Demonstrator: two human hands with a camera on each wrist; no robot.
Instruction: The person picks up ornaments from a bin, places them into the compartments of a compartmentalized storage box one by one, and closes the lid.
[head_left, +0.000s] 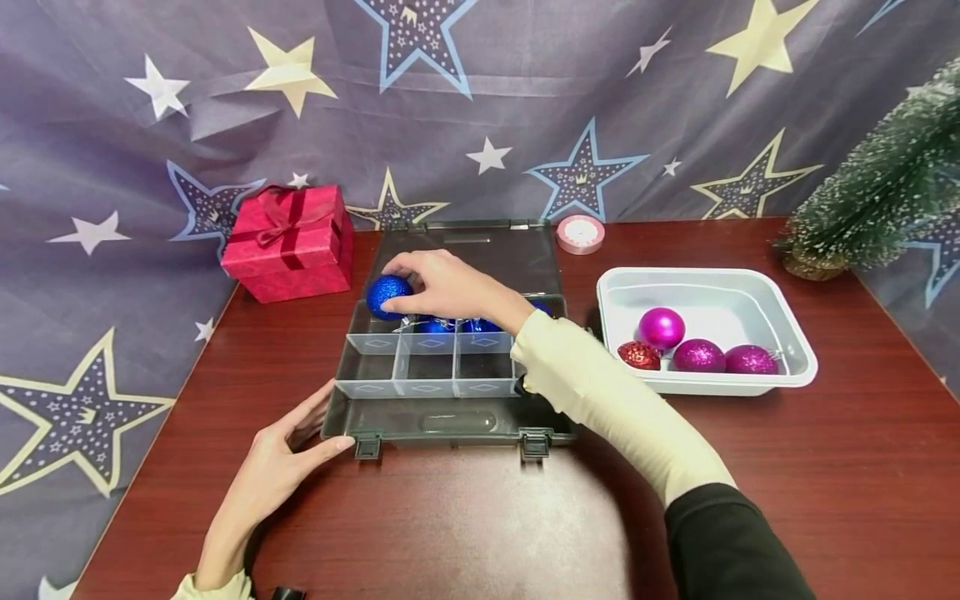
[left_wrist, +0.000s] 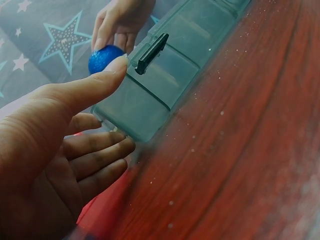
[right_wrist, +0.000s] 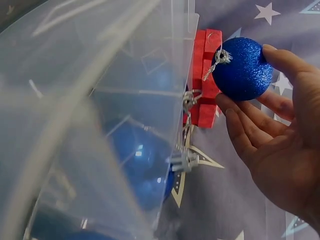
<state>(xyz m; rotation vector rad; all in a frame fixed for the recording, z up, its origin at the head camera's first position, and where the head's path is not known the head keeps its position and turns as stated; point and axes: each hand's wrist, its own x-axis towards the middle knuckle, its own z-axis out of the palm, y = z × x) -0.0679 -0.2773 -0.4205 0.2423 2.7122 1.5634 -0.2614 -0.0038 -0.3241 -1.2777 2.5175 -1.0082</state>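
A blue glitter Christmas bauble (head_left: 389, 297) with a silver cap is pinched between the thumb and fingers of my right hand (head_left: 450, 287), above the back left compartment of a divided plastic box (head_left: 450, 423). My left hand (head_left: 281, 458) rests at the box's front left corner, thumb at the front edge, fingers straight along the side. Other blue baubles (head_left: 435, 325) lie in the back compartments, partly hidden by my right hand and forearm. In the right wrist view, a smooth blue bauble (right_wrist: 140, 160) shows through the clear divider. The box's lid (head_left: 480, 250) lies opened back.
At right, a white tray (head_left: 705, 387) holds a red bauble (head_left: 640, 356) and magenta baubles (head_left: 662, 328). A red gift box (head_left: 288, 246) stands back left, a pink ribbon roll (head_left: 581, 234) behind the tray. A small frosted tree (head_left: 877, 183) is at far right.
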